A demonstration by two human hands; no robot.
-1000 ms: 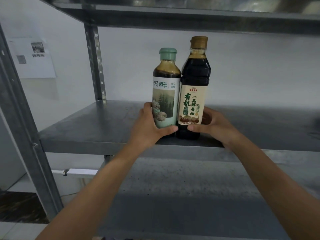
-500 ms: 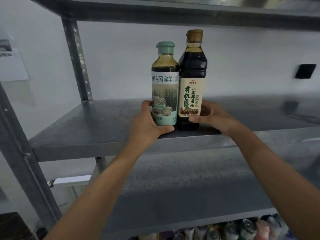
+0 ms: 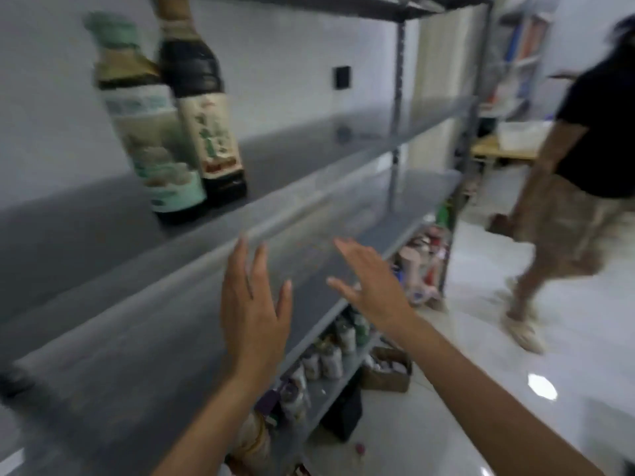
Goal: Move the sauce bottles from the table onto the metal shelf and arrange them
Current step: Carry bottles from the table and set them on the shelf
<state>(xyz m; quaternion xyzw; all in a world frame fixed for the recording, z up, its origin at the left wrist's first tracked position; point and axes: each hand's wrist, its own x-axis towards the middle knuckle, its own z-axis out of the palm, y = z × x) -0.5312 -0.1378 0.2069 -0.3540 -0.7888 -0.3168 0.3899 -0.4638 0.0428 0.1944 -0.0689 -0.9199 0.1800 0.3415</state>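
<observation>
Two sauce bottles stand side by side on the metal shelf (image 3: 309, 156) at the upper left: a green-capped bottle (image 3: 151, 132) with a pale green label, and to its right a dark soy sauce bottle (image 3: 202, 108) with a cream label. They touch each other. My left hand (image 3: 252, 304) is open with fingers spread, below and to the right of the bottles, in front of the shelf edge. My right hand (image 3: 372, 283) is open too, further right, holding nothing. The picture is blurred by motion.
Lower shelves (image 3: 330, 379) hold several small bottles and jars. A cardboard box (image 3: 388, 372) sits on the white floor by the rack. Another person (image 3: 577, 173) walks at the right, near a wooden table (image 3: 501, 151) with a white tub.
Both hands have let go of the bottles and drawn back down and to the right. The view has swung right, so the bottles now sit at the upper left.
</observation>
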